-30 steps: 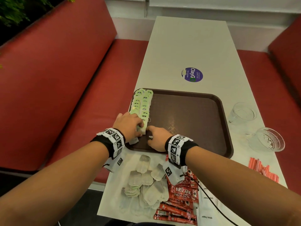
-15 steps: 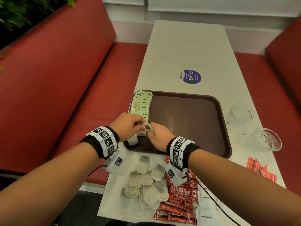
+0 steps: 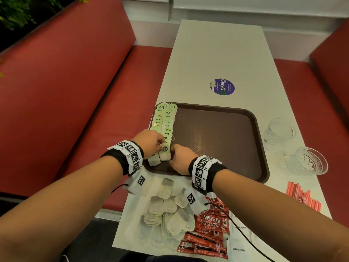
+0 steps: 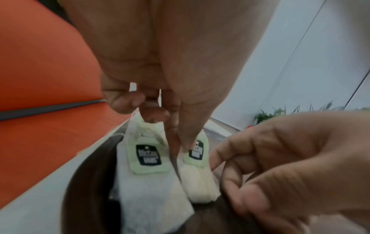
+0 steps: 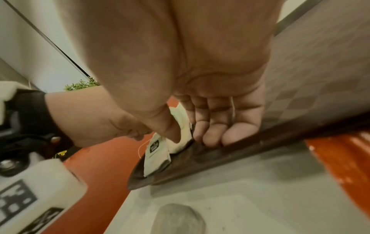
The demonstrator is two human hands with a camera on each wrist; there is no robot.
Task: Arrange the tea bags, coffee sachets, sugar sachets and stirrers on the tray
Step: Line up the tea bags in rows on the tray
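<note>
A brown tray (image 3: 217,138) lies on the white table, with two columns of green-tagged tea bags (image 3: 166,120) along its left side. Both hands meet at the nearest tea bag (image 3: 164,155) of the right column. My left hand (image 3: 160,146) pinches its green tag (image 4: 196,152) down onto the bag. My right hand (image 3: 172,154) pinches the bag's side (image 5: 181,140) between thumb and fingers. The neighbouring tea bag (image 4: 148,182) lies free beside it, overhanging the tray's near rim. Loose tea bags (image 3: 166,210), red coffee sachets (image 3: 209,224), white sugar sachets (image 3: 239,241) and red stirrers (image 3: 302,197) lie on the table.
Two clear glass cups (image 3: 279,129) (image 3: 309,159) stand right of the tray. A purple sticker (image 3: 222,86) is on the table beyond it. Red benches (image 3: 75,91) flank the table on both sides. A black cable (image 3: 243,235) trails from my right wrist.
My left hand drew back from the tea bag column and took the tag. The tag, raised between both hands half a second ago, now lies on the bag. My right hand stayed at the bag.
</note>
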